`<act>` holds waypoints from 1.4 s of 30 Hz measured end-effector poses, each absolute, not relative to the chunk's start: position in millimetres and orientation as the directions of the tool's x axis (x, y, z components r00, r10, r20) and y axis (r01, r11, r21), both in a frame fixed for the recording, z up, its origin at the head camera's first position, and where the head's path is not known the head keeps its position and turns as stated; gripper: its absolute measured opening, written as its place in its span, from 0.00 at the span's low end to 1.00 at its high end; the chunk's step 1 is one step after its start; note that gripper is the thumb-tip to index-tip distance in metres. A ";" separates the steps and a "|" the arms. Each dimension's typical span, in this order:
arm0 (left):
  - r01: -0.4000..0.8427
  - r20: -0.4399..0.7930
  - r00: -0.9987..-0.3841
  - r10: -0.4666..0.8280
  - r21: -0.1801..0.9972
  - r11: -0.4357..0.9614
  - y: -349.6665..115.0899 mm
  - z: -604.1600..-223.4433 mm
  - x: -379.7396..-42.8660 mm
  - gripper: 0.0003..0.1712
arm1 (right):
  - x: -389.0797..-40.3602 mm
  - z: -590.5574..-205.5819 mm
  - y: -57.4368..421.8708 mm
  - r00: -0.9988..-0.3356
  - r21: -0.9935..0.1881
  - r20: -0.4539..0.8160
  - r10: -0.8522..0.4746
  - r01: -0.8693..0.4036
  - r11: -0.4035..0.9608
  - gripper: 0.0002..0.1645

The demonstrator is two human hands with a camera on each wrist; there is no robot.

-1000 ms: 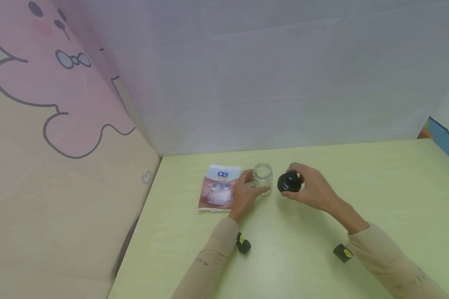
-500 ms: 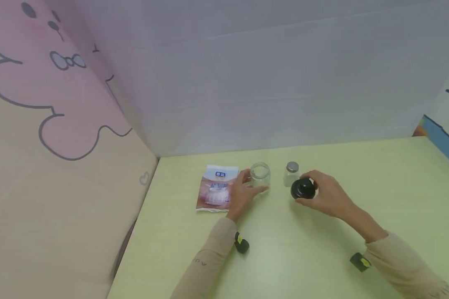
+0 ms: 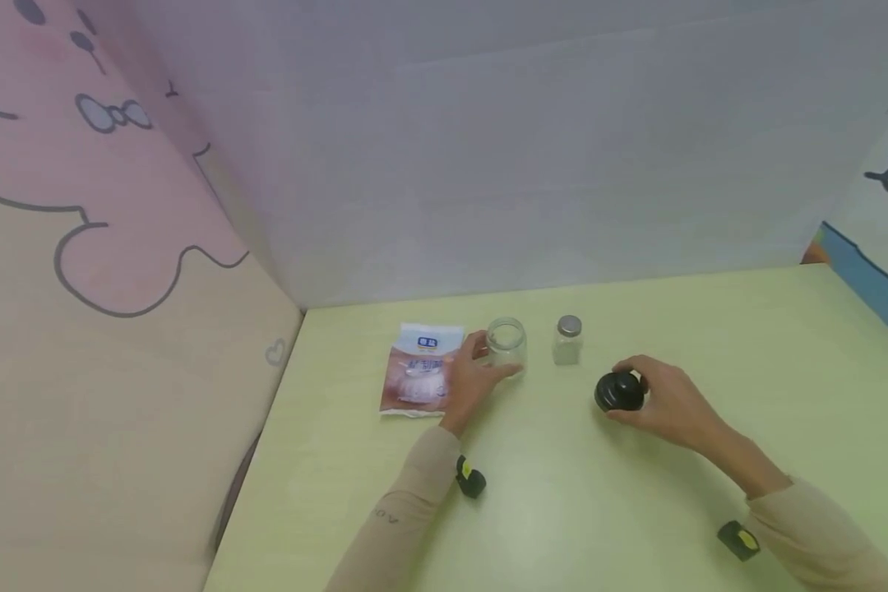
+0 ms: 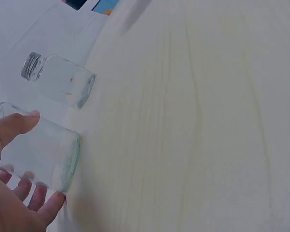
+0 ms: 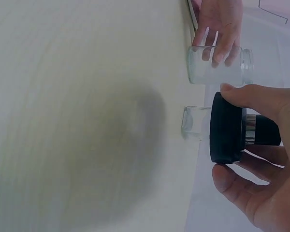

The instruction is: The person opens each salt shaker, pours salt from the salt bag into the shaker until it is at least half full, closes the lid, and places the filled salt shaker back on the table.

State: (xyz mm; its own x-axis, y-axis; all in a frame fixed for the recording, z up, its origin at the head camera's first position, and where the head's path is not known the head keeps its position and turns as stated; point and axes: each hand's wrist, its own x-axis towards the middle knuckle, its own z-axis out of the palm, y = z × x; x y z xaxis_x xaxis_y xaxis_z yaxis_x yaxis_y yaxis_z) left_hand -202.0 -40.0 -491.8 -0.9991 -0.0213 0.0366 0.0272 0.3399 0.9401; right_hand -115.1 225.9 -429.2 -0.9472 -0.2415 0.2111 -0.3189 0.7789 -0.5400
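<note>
My left hand (image 3: 475, 380) holds an open-topped glass jar (image 3: 506, 341) that stands upright on the table. In the left wrist view the thumb lies on one side of the jar (image 4: 43, 150), with the fingers around the other. Further right, my right hand (image 3: 673, 404) grips a black knobbed lid (image 3: 619, 391) by its rim, between thumb and fingers. The right wrist view shows the lid (image 5: 227, 128) held above the table, with a silver band under its knob. A small glass shaker with a metal cap (image 3: 566, 339) stands between the two hands, touched by neither.
A salt packet (image 3: 417, 374) with Chinese print lies flat, left of the jar and partly behind my left hand. The pale yellow table (image 3: 562, 510) meets a white cloth wall (image 3: 518, 181) at the back. A cartoon-printed sheet (image 3: 141, 395) hangs on the left.
My right hand has carried the black lid to the right and toward me, away from the jar. The small shaker has come into full view. My left hand stays at the jar.
</note>
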 end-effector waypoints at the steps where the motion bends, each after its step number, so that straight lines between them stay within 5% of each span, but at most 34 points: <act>1: 0.022 0.032 -0.999 -0.023 0.940 0.340 -40.1 -491.2 -202.1 0.42 | -113.8 -430.5 226.9 -0.950 -0.541 0.200 -0.240 -0.311 0.782 0.34; 22: -0.042 -0.027 -0.999 -0.046 0.937 0.346 -38.3 -488.3 -203.0 0.42 | -87.4 -463.9 251.6 -0.975 -0.539 0.021 -0.220 -0.196 0.819 0.37; 42: -0.019 0.000 -0.999 -0.053 0.934 0.357 -39.9 -487.6 -202.8 0.41 | -81.5 -466.0 256.5 -0.979 -0.480 -0.006 -0.202 -0.174 0.860 0.40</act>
State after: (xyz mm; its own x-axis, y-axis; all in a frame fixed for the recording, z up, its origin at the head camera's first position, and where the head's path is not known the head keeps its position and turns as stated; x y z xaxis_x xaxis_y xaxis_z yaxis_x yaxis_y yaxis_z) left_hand -202.8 -39.9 -487.6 -0.9986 -0.0527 -0.0001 -0.0189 0.3567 0.9340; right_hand -81.5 256.5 -466.0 -0.9794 -0.2021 -0.0061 -0.1743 0.8595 -0.4804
